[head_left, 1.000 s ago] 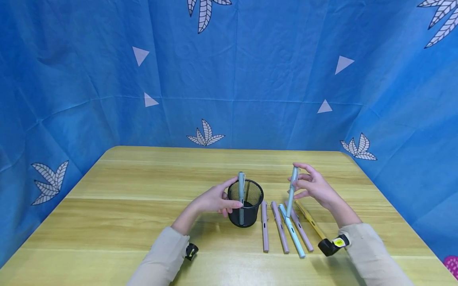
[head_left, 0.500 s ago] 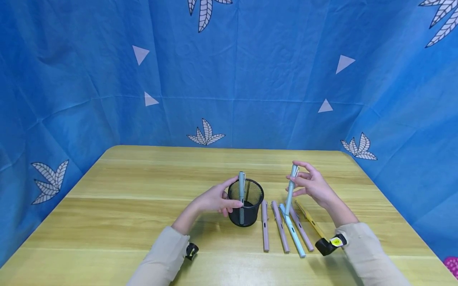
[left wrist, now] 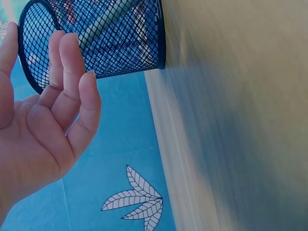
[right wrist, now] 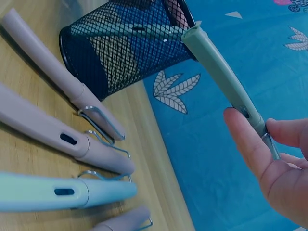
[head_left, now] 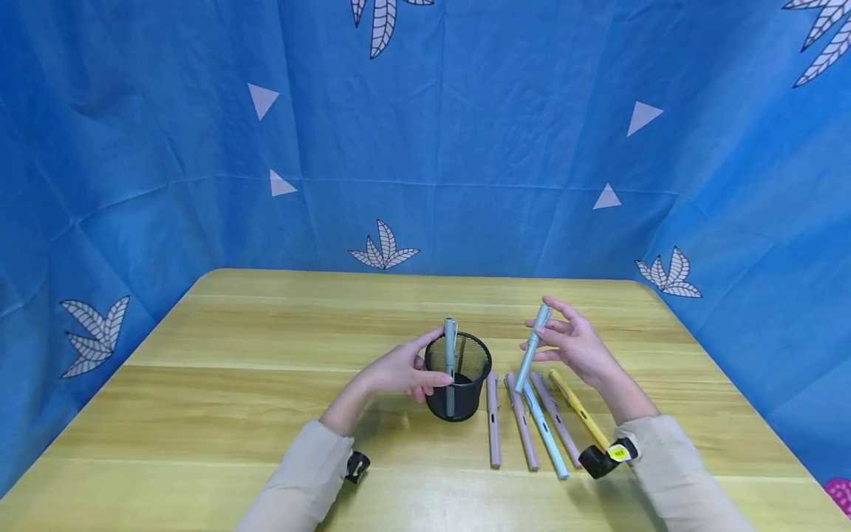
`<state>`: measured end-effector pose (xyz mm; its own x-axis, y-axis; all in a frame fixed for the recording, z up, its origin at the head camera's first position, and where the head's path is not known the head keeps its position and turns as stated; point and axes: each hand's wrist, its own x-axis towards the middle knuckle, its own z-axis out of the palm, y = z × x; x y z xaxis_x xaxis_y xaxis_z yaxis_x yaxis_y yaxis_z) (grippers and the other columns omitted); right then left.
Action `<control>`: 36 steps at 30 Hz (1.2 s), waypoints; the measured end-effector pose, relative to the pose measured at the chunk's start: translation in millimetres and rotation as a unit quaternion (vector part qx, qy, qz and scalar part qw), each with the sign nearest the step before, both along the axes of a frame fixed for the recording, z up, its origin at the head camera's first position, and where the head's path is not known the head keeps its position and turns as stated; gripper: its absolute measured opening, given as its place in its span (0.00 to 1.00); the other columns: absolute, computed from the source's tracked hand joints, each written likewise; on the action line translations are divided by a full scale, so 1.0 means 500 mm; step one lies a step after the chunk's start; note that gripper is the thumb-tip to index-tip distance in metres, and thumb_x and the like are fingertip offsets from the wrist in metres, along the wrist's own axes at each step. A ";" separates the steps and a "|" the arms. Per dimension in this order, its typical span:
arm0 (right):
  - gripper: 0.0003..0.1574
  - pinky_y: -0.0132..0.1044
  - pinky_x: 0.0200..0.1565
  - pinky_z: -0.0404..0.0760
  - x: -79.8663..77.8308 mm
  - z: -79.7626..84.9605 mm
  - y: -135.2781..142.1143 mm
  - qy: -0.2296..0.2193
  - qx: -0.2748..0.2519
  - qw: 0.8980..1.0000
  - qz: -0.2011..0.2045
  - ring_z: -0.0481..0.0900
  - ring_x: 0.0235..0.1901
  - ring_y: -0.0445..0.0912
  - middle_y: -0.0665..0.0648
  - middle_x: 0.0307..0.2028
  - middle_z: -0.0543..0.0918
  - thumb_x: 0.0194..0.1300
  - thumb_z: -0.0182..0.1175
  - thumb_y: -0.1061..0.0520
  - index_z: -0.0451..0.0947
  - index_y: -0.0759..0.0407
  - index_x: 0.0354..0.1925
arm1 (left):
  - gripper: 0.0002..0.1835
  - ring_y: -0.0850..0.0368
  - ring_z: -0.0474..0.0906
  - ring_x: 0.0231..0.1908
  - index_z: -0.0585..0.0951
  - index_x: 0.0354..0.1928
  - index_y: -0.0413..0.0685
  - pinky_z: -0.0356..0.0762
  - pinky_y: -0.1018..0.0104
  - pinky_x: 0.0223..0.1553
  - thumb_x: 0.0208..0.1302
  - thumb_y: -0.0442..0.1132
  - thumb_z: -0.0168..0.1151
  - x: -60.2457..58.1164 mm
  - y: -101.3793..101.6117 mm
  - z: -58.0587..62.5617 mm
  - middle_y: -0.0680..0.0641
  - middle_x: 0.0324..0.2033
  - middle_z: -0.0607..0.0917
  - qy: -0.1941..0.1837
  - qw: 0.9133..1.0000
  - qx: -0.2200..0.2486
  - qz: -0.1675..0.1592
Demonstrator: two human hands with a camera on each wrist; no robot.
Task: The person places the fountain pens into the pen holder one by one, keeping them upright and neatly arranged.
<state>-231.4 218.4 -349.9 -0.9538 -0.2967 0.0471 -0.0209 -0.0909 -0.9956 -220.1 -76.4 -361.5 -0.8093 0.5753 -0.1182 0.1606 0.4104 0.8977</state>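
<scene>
Blue cloth (head_left: 425, 148) hangs behind, printed with white leaves and pale triangles. Wooden table (head_left: 266, 332) before it, grain running side to side. Two pale sleeves reach in from the near edge, left sleeve (head_left: 299, 473) and right sleeve (head_left: 678, 473). Hands well apart from each other. Left hand (head_left: 402, 369) holds the black mesh cup (head_left: 468, 403) at its left side — thumb at the near rim, index finger at the far rim, other fingertips against the mesh. Cup stands upright on the table. Right hand (head_left: 578, 343) pinches a grey-green pen (head_left: 528, 358) between thumb and fingers, clip end up, lower end slanting toward the cup, raised above the pens on the table. A second grey-green pen (head_left: 450, 347) stands in the cup, its top above the rim. Right of the cup, a row lying on the table: lilac pen (head_left: 493, 428), another lilac pen (head_left: 524, 436), light blue pen (head_left: 547, 436), a third lilac pen (head_left: 561, 420), yellow pen (head_left: 580, 411). Small black camera (head_left: 357, 467) at the left wrist; its match (head_left: 598, 461) at the right — yellow label on that one.
</scene>
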 end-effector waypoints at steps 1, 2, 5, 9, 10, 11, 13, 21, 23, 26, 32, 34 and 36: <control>0.42 0.43 0.37 0.78 0.000 0.000 -0.002 -0.001 0.001 1.000 -0.002 0.80 0.37 0.54 0.56 0.45 0.76 0.65 0.45 0.70 0.34 0.61 0.69 | 0.45 0.43 0.79 0.22 0.45 0.70 0.55 0.75 0.52 0.26 0.57 0.45 0.62 0.000 0.000 -0.001 0.43 0.20 0.80 0.000 1.000 0.000 0.000; 0.42 0.43 0.37 0.78 0.000 0.000 -0.005 -0.001 0.003 1.000 -0.003 0.80 0.37 0.54 0.59 0.47 0.75 0.65 0.45 0.70 0.34 0.60 0.69 | 0.45 0.42 0.79 0.22 0.45 0.70 0.56 0.75 0.52 0.27 0.56 0.45 0.62 0.000 -0.001 -0.002 0.43 0.20 0.80 -0.001 1.000 -0.001 0.001; 0.42 0.42 0.37 0.78 0.002 0.001 -0.011 0.001 0.009 1.000 -0.009 0.80 0.39 0.56 0.68 0.54 0.69 0.65 0.45 0.70 0.34 0.59 0.69 | 0.46 0.41 0.79 0.23 0.45 0.70 0.56 0.75 0.52 0.27 0.56 0.46 0.63 0.001 -0.002 -0.007 0.43 0.20 0.80 -0.005 1.000 -0.001 0.001; 0.42 0.41 0.36 0.79 0.003 0.003 -0.017 0.009 0.001 1.000 -0.017 0.79 0.39 0.57 0.67 0.54 0.70 0.65 0.46 0.69 0.35 0.59 0.69 | 0.46 0.42 0.79 0.23 0.45 0.70 0.57 0.75 0.54 0.26 0.55 0.46 0.63 0.001 -0.003 -0.012 0.43 0.21 0.80 -0.008 1.000 0.002 0.000; 0.42 0.40 0.36 0.79 0.002 0.004 -0.017 0.012 -0.006 1.000 -0.019 0.80 0.38 0.56 0.64 0.51 0.73 0.65 0.46 0.69 0.35 0.59 0.69 | 0.46 0.42 0.78 0.22 0.46 0.70 0.56 0.75 0.54 0.26 0.55 0.46 0.63 0.000 -0.003 -0.013 0.43 0.20 0.80 -0.007 1.000 0.005 -0.001; 0.42 0.40 0.35 0.79 0.002 0.004 -0.018 0.015 -0.013 1.000 -0.021 0.80 0.38 0.56 0.60 0.49 0.75 0.65 0.46 0.69 0.35 0.59 0.69 | 0.46 0.41 0.78 0.22 0.46 0.70 0.56 0.75 0.55 0.25 0.55 0.46 0.63 0.000 -0.003 -0.013 0.43 0.20 0.80 -0.006 1.000 0.007 -0.001; 0.41 0.40 0.34 0.79 0.001 0.006 -0.020 0.022 -0.027 0.999 -0.025 0.81 0.36 0.54 0.53 0.43 0.78 0.65 0.46 0.69 0.36 0.60 0.69 | 0.46 0.42 0.78 0.22 0.46 0.69 0.56 0.75 0.55 0.25 0.55 0.46 0.63 -0.001 -0.002 -0.012 0.43 0.20 0.80 -0.004 1.000 0.010 -0.003; 0.32 0.41 0.33 0.79 0.000 0.008 -0.033 0.041 -0.067 0.996 -0.041 0.82 0.33 0.51 0.52 0.36 0.81 0.65 0.45 0.70 0.47 0.60 0.64 | 0.46 0.41 0.78 0.22 0.45 0.70 0.57 0.74 0.56 0.25 0.55 0.46 0.63 -0.006 -0.002 -0.010 0.43 0.20 0.80 -0.003 1.000 0.009 -0.006; 0.30 0.41 0.33 0.79 -0.001 0.010 -0.038 0.044 -0.075 0.995 -0.044 0.82 0.32 0.51 0.53 0.36 0.81 0.65 0.45 0.70 0.48 0.59 0.62 | 0.45 0.41 0.78 0.22 0.46 0.69 0.58 0.74 0.55 0.25 0.55 0.46 0.63 -0.006 -0.003 -0.010 0.43 0.20 0.79 -0.003 1.000 0.009 -0.002; 0.30 0.41 0.33 0.79 0.001 0.012 -0.047 0.043 -0.083 0.994 -0.049 0.82 0.32 0.52 0.53 0.36 0.81 0.65 0.46 0.71 0.47 0.59 0.61 | 0.45 0.41 0.78 0.22 0.46 0.69 0.58 0.75 0.53 0.27 0.56 0.46 0.63 -0.004 -0.003 -0.010 0.43 0.20 0.79 -0.004 1.000 0.006 0.002; 0.32 0.39 0.33 0.79 0.006 0.016 -0.060 0.048 -0.084 0.993 -0.062 0.82 0.32 0.51 0.53 0.37 0.80 0.65 0.47 0.69 0.44 0.60 0.62 | 0.44 0.41 0.78 0.22 0.47 0.69 0.60 0.74 0.52 0.29 0.56 0.45 0.62 -0.003 -0.002 -0.008 0.42 0.21 0.79 -0.007 1.000 0.002 0.004; 0.32 0.38 0.33 0.79 0.005 0.019 -0.064 0.053 -0.087 0.993 -0.065 0.82 0.33 0.52 0.54 0.37 0.80 0.65 0.47 0.69 0.44 0.60 0.62 | 0.45 0.42 0.78 0.22 0.46 0.69 0.60 0.75 0.52 0.29 0.56 0.45 0.62 -0.005 -0.002 -0.006 0.42 0.21 0.79 -0.006 1.000 0.001 0.004; 0.32 0.39 0.33 0.79 0.005 0.020 -0.069 0.055 -0.093 0.992 -0.068 0.82 0.34 0.53 0.54 0.37 0.80 0.64 0.47 0.69 0.45 0.60 0.61 | 0.45 0.43 0.79 0.21 0.46 0.69 0.59 0.75 0.52 0.29 0.56 0.46 0.63 -0.006 -0.002 -0.004 0.42 0.21 0.80 -0.006 1.000 0.001 0.002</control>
